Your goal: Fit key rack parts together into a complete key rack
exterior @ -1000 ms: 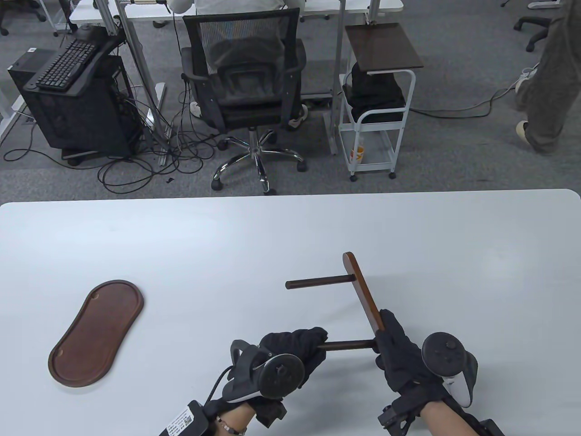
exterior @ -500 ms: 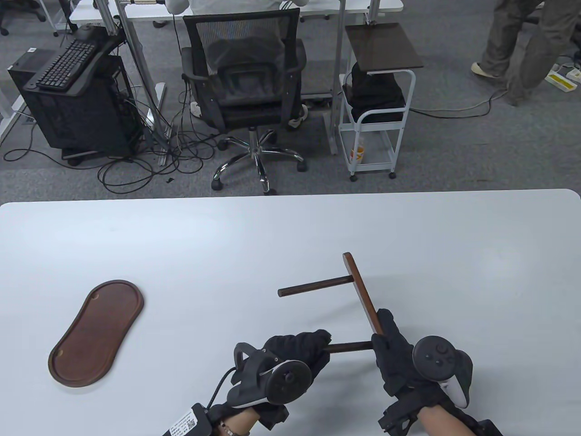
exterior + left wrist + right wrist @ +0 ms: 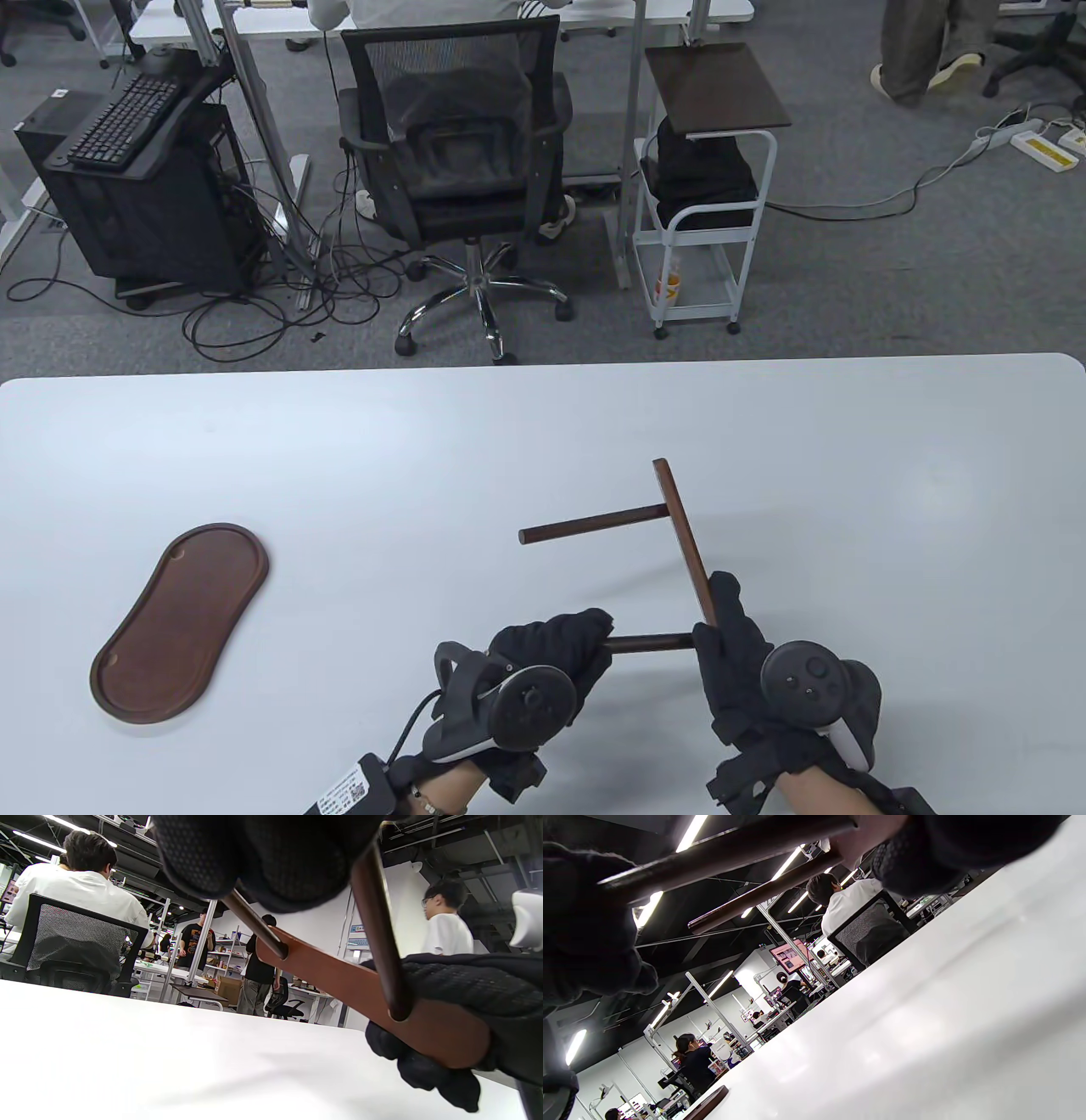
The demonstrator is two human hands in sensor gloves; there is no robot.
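Note:
My right hand [image 3: 734, 649] grips the near end of a dark wooden bar [image 3: 684, 539] and holds it above the white table [image 3: 424, 458]. A far dowel [image 3: 594, 522] sticks out of the bar's far end toward the left. My left hand [image 3: 560, 654] grips the free end of a near dowel [image 3: 649, 643], whose other end meets the bar by my right fingers. In the left wrist view both dowels [image 3: 377, 933] sit in the bar [image 3: 339, 980]. The peanut-shaped wooden base tray [image 3: 180, 621] lies flat at the table's left.
An office chair [image 3: 454, 161], a computer tower [image 3: 144, 187] and a white cart [image 3: 708, 182] stand on the floor beyond the table's far edge. The base tray's edge also shows in the right wrist view [image 3: 706, 1105].
The bar has tilted, its far end shifting slightly right and away. My hands have moved only a little. A person at the back right has walked further away.

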